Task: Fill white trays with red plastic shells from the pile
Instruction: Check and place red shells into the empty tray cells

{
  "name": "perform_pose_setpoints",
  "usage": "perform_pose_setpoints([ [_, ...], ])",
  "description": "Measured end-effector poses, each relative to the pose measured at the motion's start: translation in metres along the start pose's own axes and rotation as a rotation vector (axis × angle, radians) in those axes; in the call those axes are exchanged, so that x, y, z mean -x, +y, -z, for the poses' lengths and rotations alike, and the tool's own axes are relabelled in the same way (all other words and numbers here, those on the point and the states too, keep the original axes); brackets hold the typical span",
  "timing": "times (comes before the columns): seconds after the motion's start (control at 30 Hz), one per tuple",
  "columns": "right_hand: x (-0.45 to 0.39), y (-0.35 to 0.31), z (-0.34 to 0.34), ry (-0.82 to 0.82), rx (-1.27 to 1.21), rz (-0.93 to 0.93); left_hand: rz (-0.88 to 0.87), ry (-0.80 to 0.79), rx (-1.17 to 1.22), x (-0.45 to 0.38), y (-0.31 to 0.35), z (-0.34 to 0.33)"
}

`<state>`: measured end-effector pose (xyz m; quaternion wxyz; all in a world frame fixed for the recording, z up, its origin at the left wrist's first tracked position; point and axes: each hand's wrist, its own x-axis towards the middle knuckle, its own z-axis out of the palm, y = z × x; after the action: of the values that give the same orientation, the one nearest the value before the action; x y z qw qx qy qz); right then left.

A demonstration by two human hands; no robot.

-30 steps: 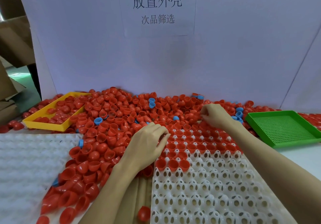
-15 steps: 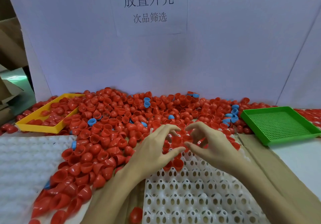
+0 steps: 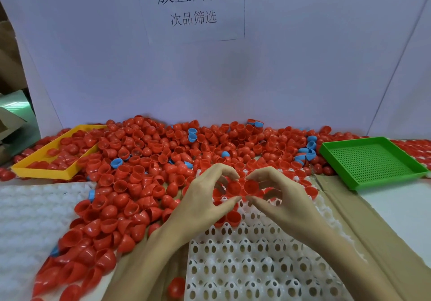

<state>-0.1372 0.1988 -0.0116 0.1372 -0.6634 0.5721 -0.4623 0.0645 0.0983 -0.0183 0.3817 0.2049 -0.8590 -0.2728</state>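
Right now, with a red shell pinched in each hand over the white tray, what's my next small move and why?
Probably lower both shells into open sockets. The left hand and right hand each pinch one above the white tray, whose near rows are unfilled.

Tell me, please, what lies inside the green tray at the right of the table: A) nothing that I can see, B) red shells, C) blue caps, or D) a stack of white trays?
A: the green tray shows only its bare perforated floor, while the red shells are heaped to its left and fill the yellow tray instead.
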Motion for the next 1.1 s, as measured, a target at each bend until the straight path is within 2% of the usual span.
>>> perform_pose_setpoints([
  [0.23, 0.002, -0.005, -0.002, 0.018, -0.146, -0.024, 0.179, -0.097, 0.27, 0.003, 0.007, -0.001],
  [0.33, 0.003, -0.005, -0.003, -0.016, -0.11, -0.005, 0.225, -0.096, 0.296, 0.003, 0.01, -0.003],
  [0.67, 0.003, -0.011, -0.005, 0.036, -0.282, -0.078, 0.231, -0.11, 0.357, 0.003, 0.011, -0.003],
  [0.83, 0.004, -0.013, -0.005, 0.027, -0.391, -0.201, 0.247, -0.04, 0.299, 0.001, 0.01, -0.006],
  [1.0, 0.006, -0.017, -0.004, -0.069, -0.274, -0.12, 0.285, 0.08, 0.196, 0.001, 0.009, -0.006],
  [1.1, 0.006, -0.016, -0.008, -0.041, -0.298, -0.162, 0.276, 0.169, 0.123, 0.001, 0.01, -0.009],
])
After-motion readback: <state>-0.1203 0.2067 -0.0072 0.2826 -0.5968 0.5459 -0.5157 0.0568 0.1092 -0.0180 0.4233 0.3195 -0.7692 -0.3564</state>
